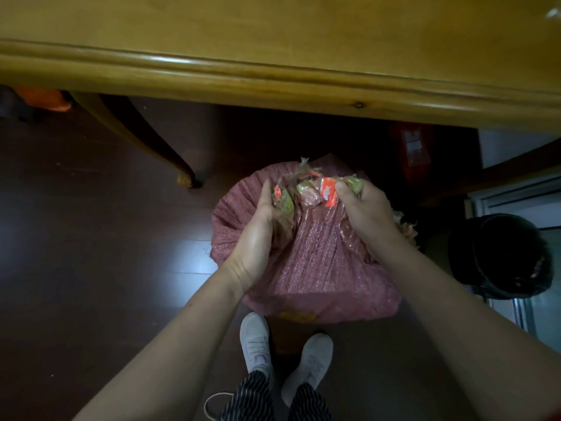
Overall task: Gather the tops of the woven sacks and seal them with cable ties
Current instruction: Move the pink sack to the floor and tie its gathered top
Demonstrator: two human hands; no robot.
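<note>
On the dark floor, the pink woven mesh sack [315, 268] has its crumpled top clutched by the left hand [258, 229] at ten o'clock and the right hand [367, 214] at two o'clock, and the slick plastic there could slip loose before it is gathered.

A bulging pinkish-red woven sack [315, 262] stands upright on the floor, its crinkled, green-and-orange-printed top bunched between the left hand [258, 235] and right hand [367, 214].

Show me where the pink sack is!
In the head view, the pink sack sits mid-frame on the floor, between the white shoes and the wooden table.
</note>
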